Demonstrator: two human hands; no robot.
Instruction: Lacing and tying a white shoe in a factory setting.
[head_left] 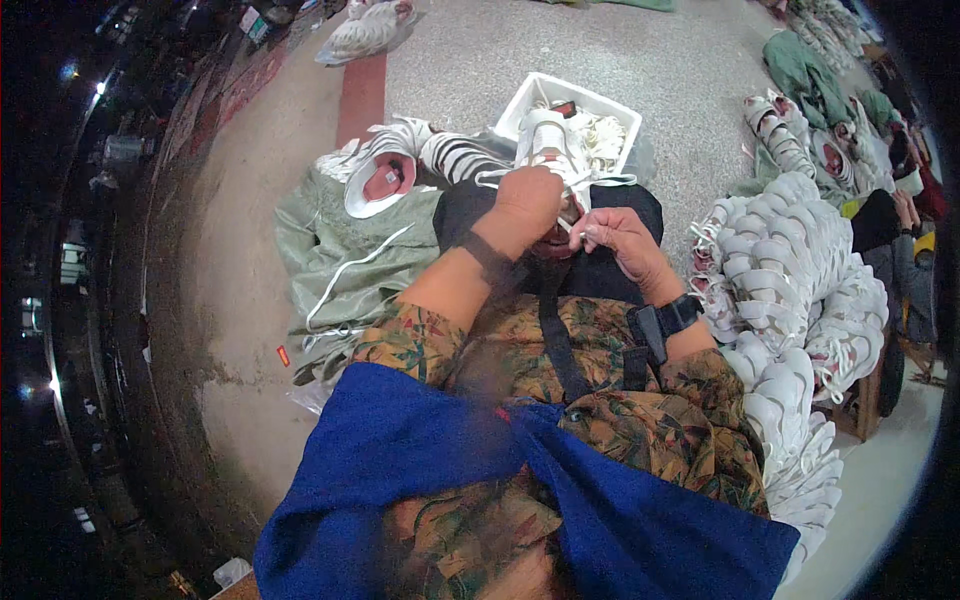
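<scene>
Two hands are at a white shoe (548, 135), which sits between the knees (632, 208), its far end overlapping a white box (632, 132) in view. The right hand (622, 242) has its thumb and fingers pinched on a pale lace (565, 227). The left hand (530, 200) is over the near part of the shoe, fingers curled under; what they grasp, if anything, I cannot tell. More shoes (465, 157) lie beside a green sack (345, 245) to the left, and a pile (780, 245) of white ones rises on the right.
</scene>
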